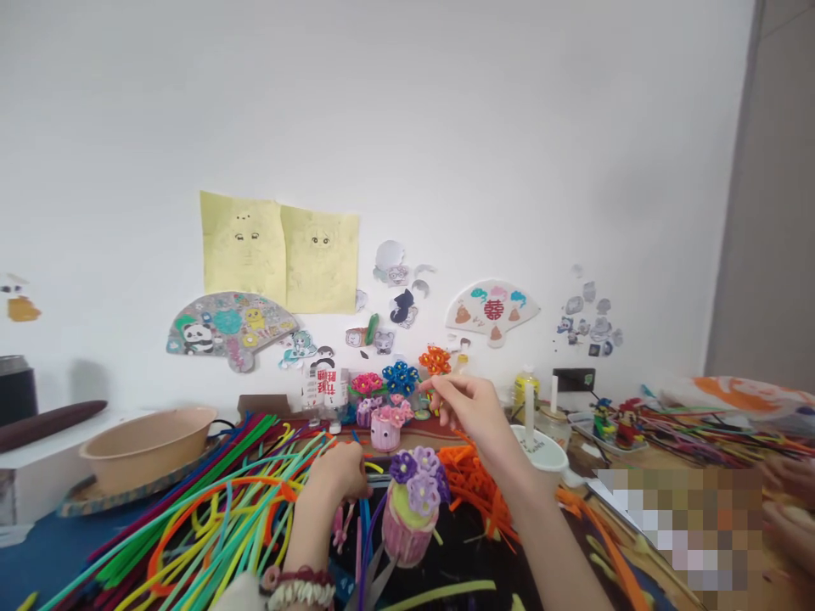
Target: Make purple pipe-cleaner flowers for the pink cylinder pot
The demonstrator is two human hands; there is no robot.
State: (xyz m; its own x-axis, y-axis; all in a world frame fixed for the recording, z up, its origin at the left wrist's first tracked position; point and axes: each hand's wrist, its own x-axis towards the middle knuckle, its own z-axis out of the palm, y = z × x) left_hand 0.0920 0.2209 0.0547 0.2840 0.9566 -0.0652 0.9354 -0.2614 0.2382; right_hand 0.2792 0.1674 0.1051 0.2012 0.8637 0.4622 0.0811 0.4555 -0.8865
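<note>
Left hand (337,477) is down at the right edge of the loose pipe-cleaner pile (210,518), knuckles up and fingers curled into the strands. It's touching them, but I can't tell if it's actually clamped on one. A shell bracelet (298,587) sits on that wrist. Right hand (472,409) is raised off the table, well above the left, with thumb and index fingertips (430,388) pinched together and the other fingers loosely bent. Whatever is in the pinch is too thin to make out. The pinch sits just below and in front of the orange flower (435,360) at the back of the table. The pink pot (407,530) topped with purple flowers (417,475) stands upright between my forearms, near the left hand and untouched by either. The orange pipe-cleaner heap (474,488) lies under my right forearm. Along the wall stands a row of small flower pots (385,427), with a blue flower (400,377) just left of the orange one. A white cup (541,454) with a stick standing in it is just right of my right wrist. A beige basin (145,441) sits far left, well apart. Another person's hand (788,477) is at the right edge, clear of mine.
</note>
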